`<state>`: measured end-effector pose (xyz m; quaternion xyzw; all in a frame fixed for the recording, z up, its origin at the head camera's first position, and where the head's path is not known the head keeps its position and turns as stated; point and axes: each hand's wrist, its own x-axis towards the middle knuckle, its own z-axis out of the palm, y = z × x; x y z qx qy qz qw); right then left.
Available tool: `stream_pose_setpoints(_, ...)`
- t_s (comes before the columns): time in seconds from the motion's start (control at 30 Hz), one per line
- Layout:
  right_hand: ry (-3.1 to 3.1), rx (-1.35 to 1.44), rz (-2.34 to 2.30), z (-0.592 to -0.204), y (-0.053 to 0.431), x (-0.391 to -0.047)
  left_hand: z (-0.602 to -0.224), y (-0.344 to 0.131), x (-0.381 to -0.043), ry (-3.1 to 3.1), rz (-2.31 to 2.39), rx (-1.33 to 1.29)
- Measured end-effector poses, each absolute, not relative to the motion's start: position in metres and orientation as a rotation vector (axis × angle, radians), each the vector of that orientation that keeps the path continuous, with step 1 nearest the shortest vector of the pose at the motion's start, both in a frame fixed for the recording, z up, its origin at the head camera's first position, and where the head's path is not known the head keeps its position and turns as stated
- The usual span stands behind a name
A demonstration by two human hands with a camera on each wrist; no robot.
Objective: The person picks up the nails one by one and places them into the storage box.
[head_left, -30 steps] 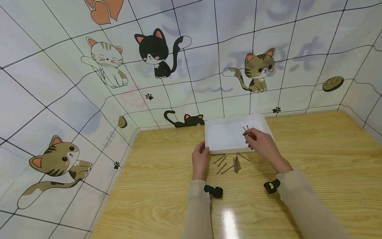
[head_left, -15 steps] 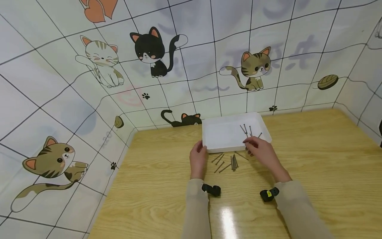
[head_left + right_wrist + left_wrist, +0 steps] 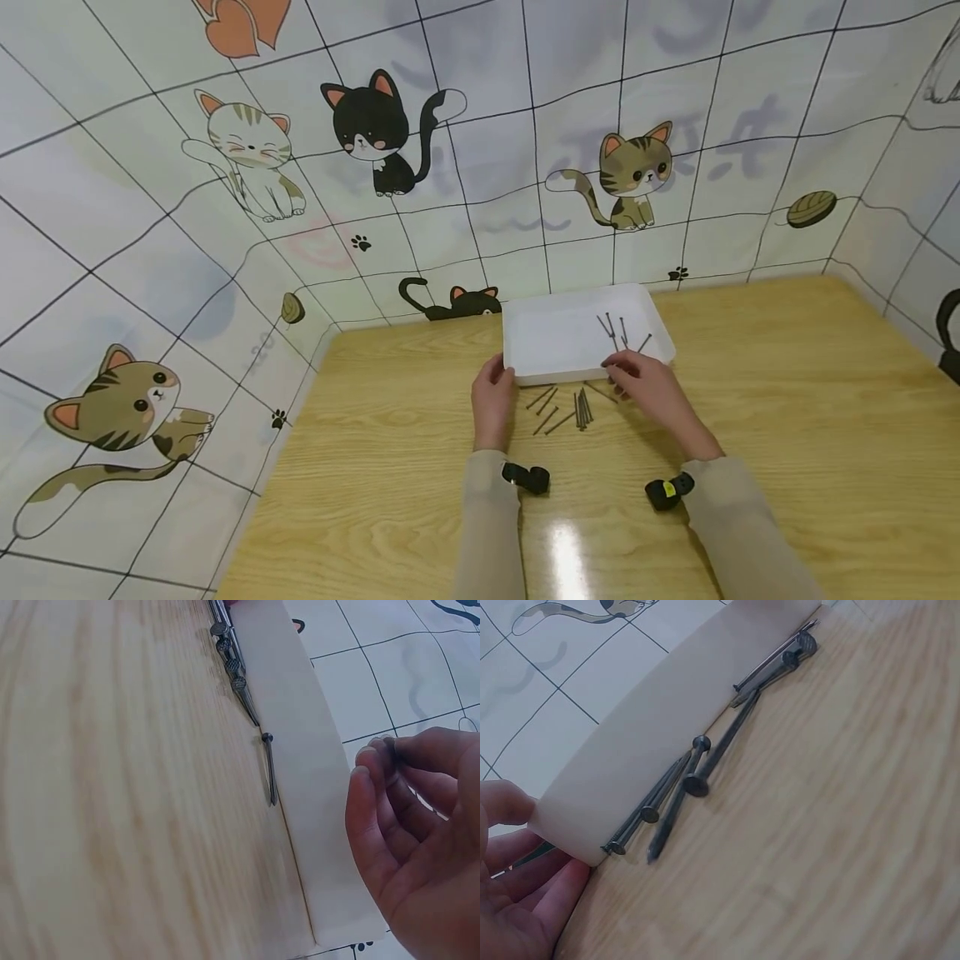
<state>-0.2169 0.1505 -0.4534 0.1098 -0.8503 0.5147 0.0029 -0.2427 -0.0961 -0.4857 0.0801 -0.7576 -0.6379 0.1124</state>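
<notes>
A shallow white tray (image 3: 551, 337) stands against the back wall. My left hand (image 3: 492, 404) grips its front left corner, with the fingers bent round the corner in the left wrist view. My right hand (image 3: 654, 392) hovers at the tray's front rim, right of the middle. Its fingers are loosely bent, with the tips close to the thumb in the right wrist view, and no nail shows in them. Several nails (image 3: 622, 329) lie in the tray's right part, partly hidden by that hand. More dark nails (image 3: 582, 408) lie scattered on the table before the tray.
The wood-grain table (image 3: 390, 467) carries a bright light reflection near its front. A white wall covering (image 3: 510, 167) with printed cats and grid lines rises behind the tray and at the left. One nail (image 3: 271, 769) lies close along the tray's front wall.
My right hand has moved back from over the tray to its front rim, uncovering more nails inside. The left hand keeps its hold on the corner. The head view has shifted slightly.
</notes>
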Motion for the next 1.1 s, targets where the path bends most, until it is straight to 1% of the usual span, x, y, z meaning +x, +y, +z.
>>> stream_pose_setpoints(0.27, -2.690, 0.333, 1.623, -0.457, 0.152, -0.218, -0.485, -0.098, -0.244, -2.241, -1.873, 0.248)
stream_pose_setpoints(0.6, -2.699, 0.242, 1.669, -0.468, 0.156, -0.224, -0.483, -0.098, -0.246, -2.239, -1.868, 0.267)
stream_pose_setpoints(0.83, -2.752, 0.168, 1.537, -0.473, 0.159, -0.226, -0.482, -0.098, -0.245, -2.229, -1.891, 0.272)
stream_pose_setpoints(1.1, -2.834, 0.227, 1.407, -0.474, 0.156, -0.225, -0.484, -0.098, -0.245, -2.229, -1.888, 0.267)
